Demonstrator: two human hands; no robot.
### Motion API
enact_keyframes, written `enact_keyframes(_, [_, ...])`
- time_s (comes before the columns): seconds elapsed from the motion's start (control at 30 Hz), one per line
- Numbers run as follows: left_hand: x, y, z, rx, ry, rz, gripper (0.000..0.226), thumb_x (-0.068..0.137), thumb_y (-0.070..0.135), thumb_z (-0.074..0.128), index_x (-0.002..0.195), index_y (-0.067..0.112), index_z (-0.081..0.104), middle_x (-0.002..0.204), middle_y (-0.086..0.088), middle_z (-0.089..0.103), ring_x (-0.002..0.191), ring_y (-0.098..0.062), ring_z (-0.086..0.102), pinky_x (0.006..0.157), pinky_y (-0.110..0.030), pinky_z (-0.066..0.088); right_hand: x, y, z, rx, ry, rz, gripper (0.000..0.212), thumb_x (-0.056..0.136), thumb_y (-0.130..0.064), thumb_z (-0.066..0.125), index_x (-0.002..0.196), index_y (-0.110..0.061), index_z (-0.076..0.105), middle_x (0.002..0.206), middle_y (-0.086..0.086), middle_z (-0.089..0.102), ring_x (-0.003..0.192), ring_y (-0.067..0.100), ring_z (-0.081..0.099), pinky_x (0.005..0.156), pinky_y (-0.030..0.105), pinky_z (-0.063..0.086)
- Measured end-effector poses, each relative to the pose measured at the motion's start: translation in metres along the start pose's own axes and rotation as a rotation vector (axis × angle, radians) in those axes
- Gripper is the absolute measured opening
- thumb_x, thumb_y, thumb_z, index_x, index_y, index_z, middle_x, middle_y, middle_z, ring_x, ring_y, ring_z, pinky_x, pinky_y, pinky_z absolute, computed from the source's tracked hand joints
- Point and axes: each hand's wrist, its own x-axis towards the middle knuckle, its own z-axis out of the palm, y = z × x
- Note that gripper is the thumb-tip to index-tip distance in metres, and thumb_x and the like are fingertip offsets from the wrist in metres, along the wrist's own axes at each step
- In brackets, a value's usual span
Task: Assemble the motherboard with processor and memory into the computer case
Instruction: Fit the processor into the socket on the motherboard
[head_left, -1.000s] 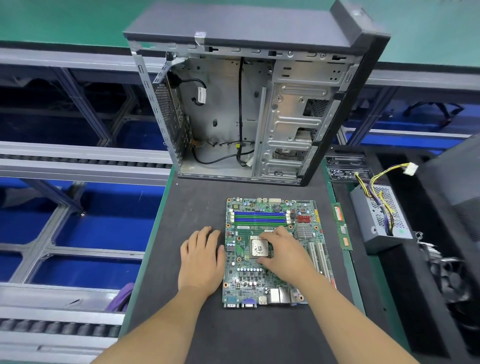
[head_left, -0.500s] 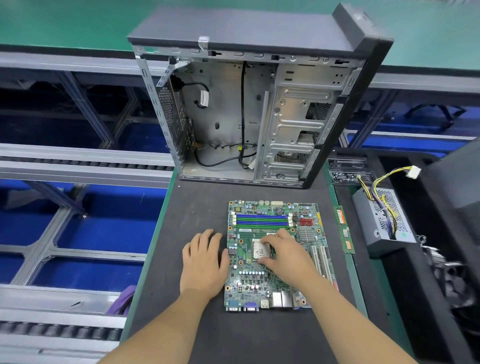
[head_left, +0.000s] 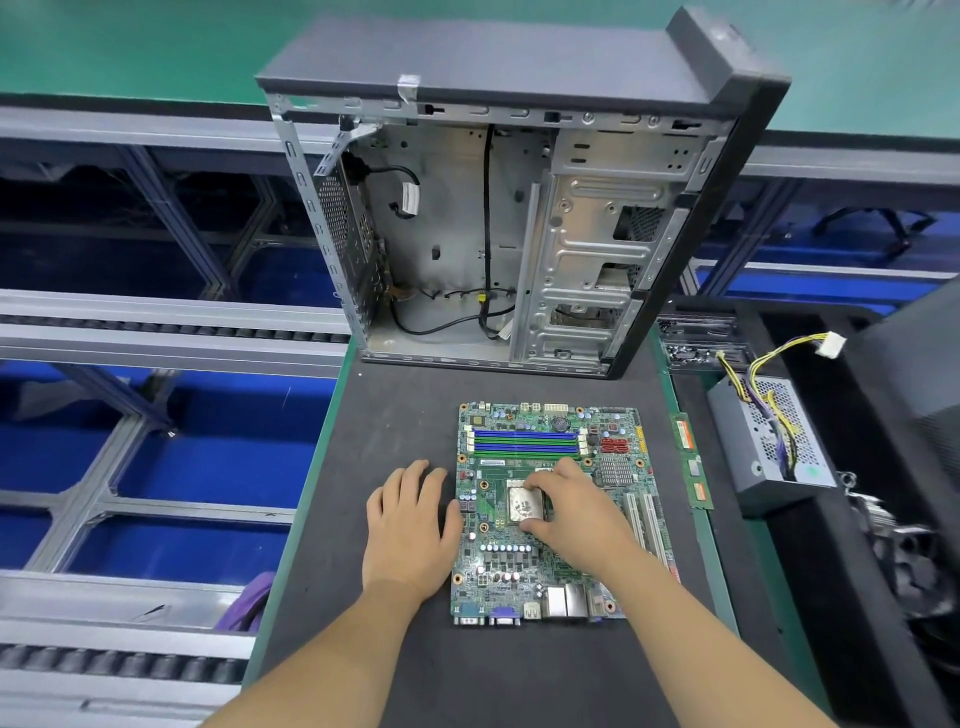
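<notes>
A green motherboard (head_left: 519, 566) lies flat on the dark mat (head_left: 395, 415), its blue and green memory slots (head_left: 524, 441) at the far end. At the board's middle sits a silver processor (head_left: 522, 504). My right hand (head_left: 576, 514) is over it, with thumb and fingertips pinching its edges. Flat on the mat against the board's left edge rests my left hand (head_left: 410, 525), fingers straight. Behind the board the open computer case (head_left: 519, 223) stands upright, with black cables hanging inside.
Memory sticks (head_left: 691, 462) lie along the mat's right edge. A grey power supply (head_left: 769, 441) with yellow wires sits in the black tray at right. A small parts box (head_left: 696, 338) stands beside the case. Roller conveyor rails (head_left: 156, 332) run at left.
Both hands stay in place on the mat and the processor. The view has tilted slightly, so everything sits a little lower in the frame.
</notes>
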Motion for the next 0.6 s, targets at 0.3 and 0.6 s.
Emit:
enact_keyframes(0.3, [0.0003, 0.0013, -0.0003, -0.006, 0.017, 0.0, 0.053, 0.094, 0.048, 0.026, 0.136, 0.027, 0.05, 0.146, 0.005, 0.043, 0.135, -0.019, 0.035, 0.113, -0.042, 0.025, 0.0009, -0.0001, 0.0003, -0.002, 0.009, 0.002, 0.053, 0.09, -0.048, 0.072, 0.136, -0.029, 0.054, 0.108, -0.012, 0.036, 0.086, 0.012, 0.055, 0.077, 0.027, 0.05])
enact_keyframes(0.6, [0.0005, 0.0008, 0.0026, -0.014, 0.027, -0.004, 0.058, 0.092, 0.051, 0.02, 0.134, 0.027, 0.052, 0.145, 0.004, 0.044, 0.135, -0.02, 0.036, 0.112, -0.042, 0.025, 0.002, 0.0018, 0.0013, 0.0, -0.004, 0.003, 0.059, 0.086, -0.05, 0.075, 0.137, -0.03, 0.053, 0.111, -0.012, 0.037, 0.092, 0.013, 0.055, 0.081, 0.031, 0.052])
